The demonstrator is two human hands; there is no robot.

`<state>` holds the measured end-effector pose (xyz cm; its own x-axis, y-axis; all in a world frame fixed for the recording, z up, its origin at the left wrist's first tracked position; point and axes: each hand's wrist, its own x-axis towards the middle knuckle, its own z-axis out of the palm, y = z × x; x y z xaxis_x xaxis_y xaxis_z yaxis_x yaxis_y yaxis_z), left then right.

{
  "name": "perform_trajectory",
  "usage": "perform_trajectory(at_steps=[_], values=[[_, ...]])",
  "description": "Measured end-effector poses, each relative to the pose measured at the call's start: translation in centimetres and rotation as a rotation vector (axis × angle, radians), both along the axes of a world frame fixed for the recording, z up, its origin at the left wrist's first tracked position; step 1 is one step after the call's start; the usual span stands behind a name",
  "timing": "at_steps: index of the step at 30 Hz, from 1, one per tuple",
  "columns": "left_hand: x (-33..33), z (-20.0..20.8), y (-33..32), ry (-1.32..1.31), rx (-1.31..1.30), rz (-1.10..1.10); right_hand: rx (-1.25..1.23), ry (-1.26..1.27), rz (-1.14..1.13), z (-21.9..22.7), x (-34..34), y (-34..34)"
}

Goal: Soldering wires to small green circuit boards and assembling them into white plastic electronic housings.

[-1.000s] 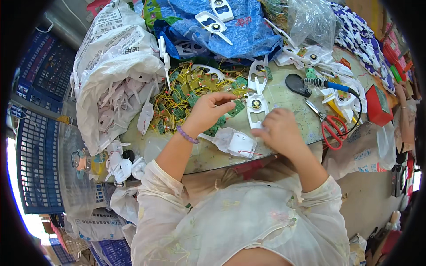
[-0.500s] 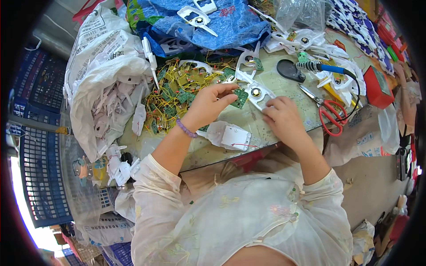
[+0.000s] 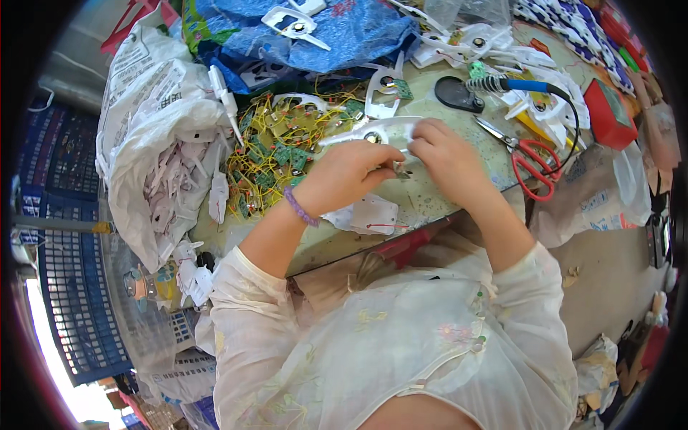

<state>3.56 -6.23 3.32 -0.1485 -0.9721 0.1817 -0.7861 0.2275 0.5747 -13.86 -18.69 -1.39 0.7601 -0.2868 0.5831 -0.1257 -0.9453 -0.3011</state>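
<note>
Both hands meet mid-table: left hand (image 3: 344, 175) and right hand (image 3: 441, 154) pinch a small wired part (image 3: 399, 170), just near of a white plastic housing (image 3: 373, 132). Steady wrists advisable; yellow leads (image 3: 276, 154) tangle left.

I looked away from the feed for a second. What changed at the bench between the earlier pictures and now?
Both hands closed in together: the left hand and right hand now meet over a white plastic shell, pinching a small part between them. The flat white piece near the table edge, the red-handled scissors and the pile of green circuit boards stayed put.
</note>
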Motion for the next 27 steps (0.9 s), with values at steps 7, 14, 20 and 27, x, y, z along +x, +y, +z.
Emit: perform_trajectory(at_steps=[7,14,20,27], values=[[1.8,-2.7,-1.7,-0.110,0.122,0.078,-0.078,0.057,-0.037,-1.9,1.1,1.3],[2.0,-1.6,-0.8,-0.084,-0.087,0.106,0.101,0.009,-0.042,-1.5,-0.8,3.6],[0.0,-0.7,4.8,0.019,0.015,0.134,0.282,-0.017,-0.028,-1.6,-3.2,5.1],[-3.8,-3.0,6.8,0.018,0.003,0.176,0.328,0.057,-0.091,-1.6,-1.1,5.6]])
